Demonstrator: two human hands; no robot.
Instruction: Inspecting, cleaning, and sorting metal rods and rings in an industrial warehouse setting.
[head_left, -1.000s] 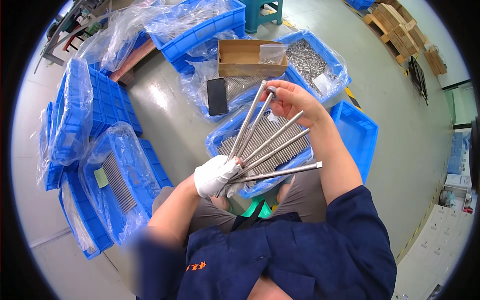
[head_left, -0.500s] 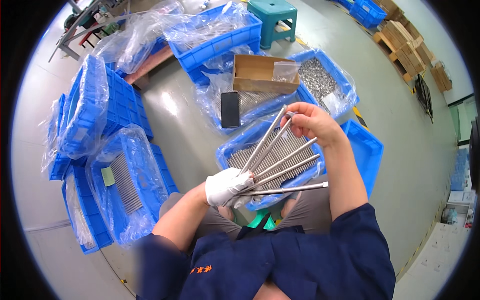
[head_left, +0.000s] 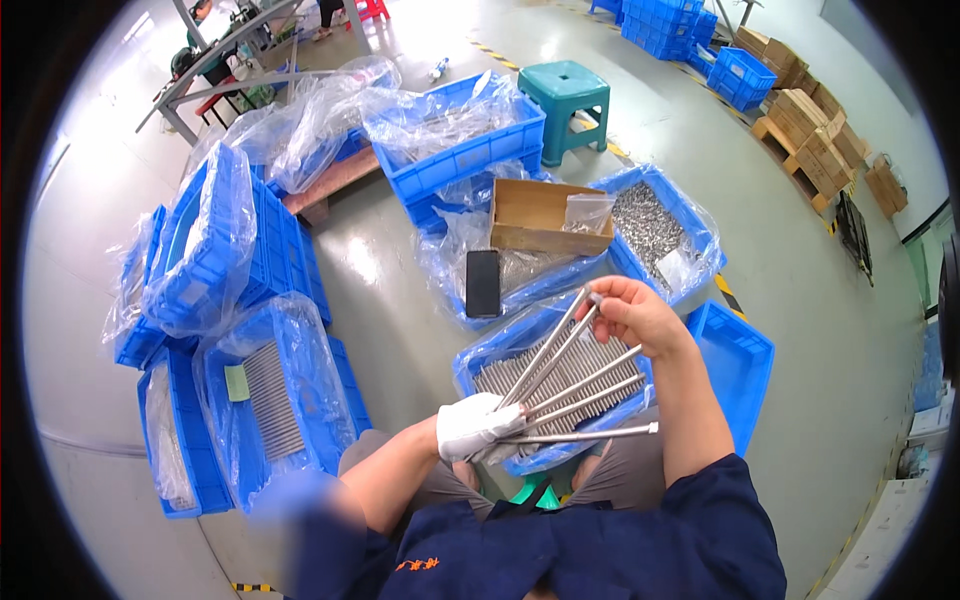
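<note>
Since the earlier pictures the fan of metal rods (head_left: 570, 385) has come lower and nearer to the body, and the right hand (head_left: 630, 312) now pinches the top of only the two steepest rods, while before it was spread over more of them. The left hand (head_left: 478, 427), in a white glove, is closed around the lower ends of all five rods, so they spread out from it like a fan, the lowest rod lying almost level and pointing to the person's right. The right forearm rises bare from a dark blue sleeve (head_left: 700, 520), with the elbow bent and the fingers curled narrow on the rod tips. The rods are held in the air directly above the blue crate of rods (head_left: 560, 385), which is lined with clear plastic and stands on the grey floor (head_left: 400, 300) just in front of the knees. Beyond this crate lies a black phone (head_left: 483, 283) on plastic, and beside the phone a brown cardboard box (head_left: 545, 217). To the right of the crate stands an empty blue crate (head_left: 735, 365); beyond that one, a crate of small metal parts (head_left: 655, 225). Left of the crate are more plastic-covered blue crates (head_left: 270, 400), and far behind a green stool (head_left: 566, 95).
</note>
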